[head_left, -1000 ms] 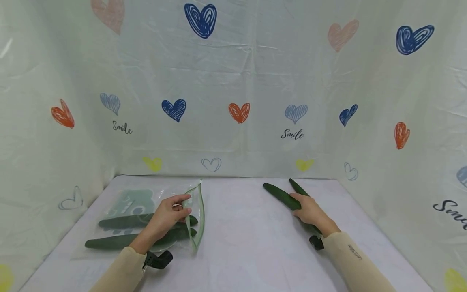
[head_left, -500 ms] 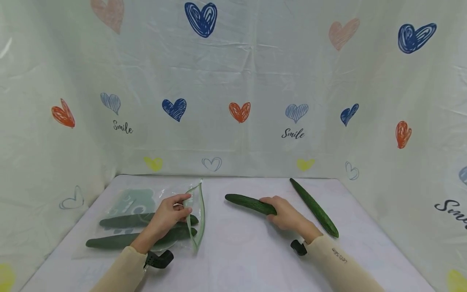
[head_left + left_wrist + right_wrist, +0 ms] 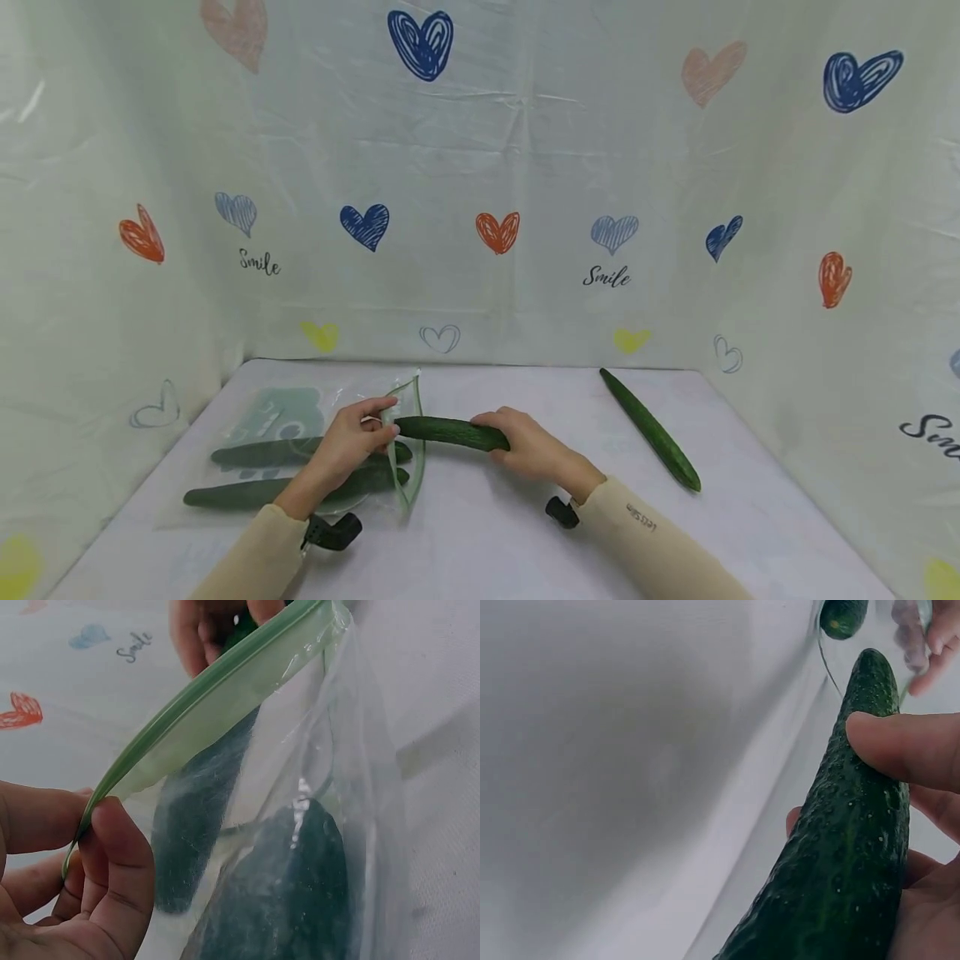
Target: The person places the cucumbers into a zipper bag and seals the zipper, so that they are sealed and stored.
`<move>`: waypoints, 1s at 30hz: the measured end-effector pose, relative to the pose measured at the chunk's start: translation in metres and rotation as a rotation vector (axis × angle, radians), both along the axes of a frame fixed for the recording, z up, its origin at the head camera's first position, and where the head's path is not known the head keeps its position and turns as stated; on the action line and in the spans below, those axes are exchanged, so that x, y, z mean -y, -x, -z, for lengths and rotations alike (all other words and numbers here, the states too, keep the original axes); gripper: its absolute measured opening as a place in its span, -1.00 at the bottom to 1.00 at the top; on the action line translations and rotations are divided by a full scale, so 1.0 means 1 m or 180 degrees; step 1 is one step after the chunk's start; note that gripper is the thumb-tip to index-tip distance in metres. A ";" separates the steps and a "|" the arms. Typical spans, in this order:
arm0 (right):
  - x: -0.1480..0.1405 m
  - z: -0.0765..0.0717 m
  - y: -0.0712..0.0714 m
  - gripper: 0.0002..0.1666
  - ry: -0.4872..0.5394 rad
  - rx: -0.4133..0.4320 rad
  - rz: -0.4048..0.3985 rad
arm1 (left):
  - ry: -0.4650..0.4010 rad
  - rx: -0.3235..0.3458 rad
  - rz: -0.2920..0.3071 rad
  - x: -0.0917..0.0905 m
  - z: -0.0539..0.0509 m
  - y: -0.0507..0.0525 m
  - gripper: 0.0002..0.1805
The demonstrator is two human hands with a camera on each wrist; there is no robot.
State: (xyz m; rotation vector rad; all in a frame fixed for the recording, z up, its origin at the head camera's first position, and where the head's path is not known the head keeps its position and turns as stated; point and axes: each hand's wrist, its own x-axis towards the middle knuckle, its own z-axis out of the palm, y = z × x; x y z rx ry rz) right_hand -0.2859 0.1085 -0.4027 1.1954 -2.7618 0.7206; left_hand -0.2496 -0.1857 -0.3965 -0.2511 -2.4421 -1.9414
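Note:
The left hand point(image 3: 347, 442) pinches the green-edged rim of a clear plastic bag point(image 3: 187, 705) between thumb and fingers, its mouth held apart and facing right. Two cucumbers point(image 3: 247, 495) lie inside the bag, side by side. The right hand point(image 3: 534, 448) grips a third cucumber point(image 3: 450, 432) near its right end; the left tip is at the bag's mouth, close to the left fingertips. In the right wrist view, thumb and fingers stand round this cucumber point(image 3: 840, 847). The left wrist view shows the right hand point(image 3: 217, 626) beyond the bag's green edge.
Another cucumber point(image 3: 651, 429) lies slanted on the right side of the white table point(image 3: 525, 533). Behind the table hangs a pale curtain point(image 3: 540, 167) printed with hearts. A dark wrist camera is on each arm.
The right hand has carried one cucumber leftward from beside the other one, up to the bag's mouth. The left hand keeps its pinch on the bag almost unmoved.

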 end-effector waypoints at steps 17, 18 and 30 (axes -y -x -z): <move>0.062 0.011 0.040 -0.45 -0.0132 0.0236 -0.0209 | -0.0016 0.0048 -0.0064 -0.004 0.001 0.001 -0.43; 0.065 0.011 0.041 -0.46 -0.0156 0.0261 -0.0219 | -0.0023 0.0049 -0.0068 -0.004 0.001 0.001 -0.43; 0.079 0.012 0.047 -0.48 -0.0347 0.0411 -0.0223 | 0.0007 0.0105 -0.0063 -0.004 0.002 0.000 -0.44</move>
